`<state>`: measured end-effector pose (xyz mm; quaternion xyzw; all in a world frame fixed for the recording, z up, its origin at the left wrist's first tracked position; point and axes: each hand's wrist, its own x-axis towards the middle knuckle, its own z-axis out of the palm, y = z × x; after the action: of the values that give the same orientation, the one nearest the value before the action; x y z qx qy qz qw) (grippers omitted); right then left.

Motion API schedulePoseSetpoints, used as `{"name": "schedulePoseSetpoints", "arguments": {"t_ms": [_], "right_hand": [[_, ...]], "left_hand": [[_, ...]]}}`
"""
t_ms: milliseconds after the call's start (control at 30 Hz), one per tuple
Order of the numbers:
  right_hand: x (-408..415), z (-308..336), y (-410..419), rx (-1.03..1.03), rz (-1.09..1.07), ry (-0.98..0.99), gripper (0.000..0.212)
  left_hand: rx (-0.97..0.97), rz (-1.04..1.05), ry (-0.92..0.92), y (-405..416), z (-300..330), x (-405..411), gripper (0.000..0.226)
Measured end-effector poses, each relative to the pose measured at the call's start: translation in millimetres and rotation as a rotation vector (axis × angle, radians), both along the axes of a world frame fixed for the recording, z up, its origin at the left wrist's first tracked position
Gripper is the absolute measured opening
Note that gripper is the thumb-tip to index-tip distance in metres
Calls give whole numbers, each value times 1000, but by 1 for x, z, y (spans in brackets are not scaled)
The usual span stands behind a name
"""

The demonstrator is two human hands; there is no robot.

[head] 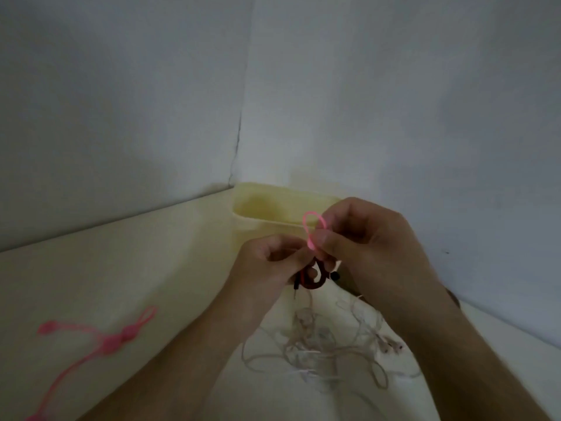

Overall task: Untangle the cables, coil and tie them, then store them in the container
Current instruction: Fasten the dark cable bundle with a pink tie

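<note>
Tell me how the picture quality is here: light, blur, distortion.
Head view: dim, flat light with a soft shadow on the wall; the spare pink ties at lower left are smeared by blur; the white cables look soft and washed out; the hands and pink loop are sharper; the wide lens bends the wall corner.

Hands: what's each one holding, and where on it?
Left hand grips the dark red cable coil at its top. Right hand pinches the pink tie at the base of its loop.
</note>
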<state>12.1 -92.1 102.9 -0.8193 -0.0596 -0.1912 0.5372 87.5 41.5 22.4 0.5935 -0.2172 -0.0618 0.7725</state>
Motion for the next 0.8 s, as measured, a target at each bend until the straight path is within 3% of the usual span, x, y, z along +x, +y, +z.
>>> {"name": "schedulePoseSetpoints", "arguments": {"t_ms": [200, 467, 533, 700, 800], "right_hand": [[-18, -13, -61, 101, -36, 160, 8], [-6, -34, -81, -228, -102, 212, 10], [-4, -35, -82, -145, -65, 253, 8], [2, -33, -80, 204, -60, 383, 30], [5, -33, -78, 405, -79, 416, 29]], "left_hand": [[39, -36, -39, -36, 7, -6, 10], [26, -62, 134, -50, -9, -17, 11], [33, -61, 141, -50, -13, -15, 6], [54, -55, 165, -47, -18, -15, 7], [56, -62, 183, -46, -18, -16, 7]]}}
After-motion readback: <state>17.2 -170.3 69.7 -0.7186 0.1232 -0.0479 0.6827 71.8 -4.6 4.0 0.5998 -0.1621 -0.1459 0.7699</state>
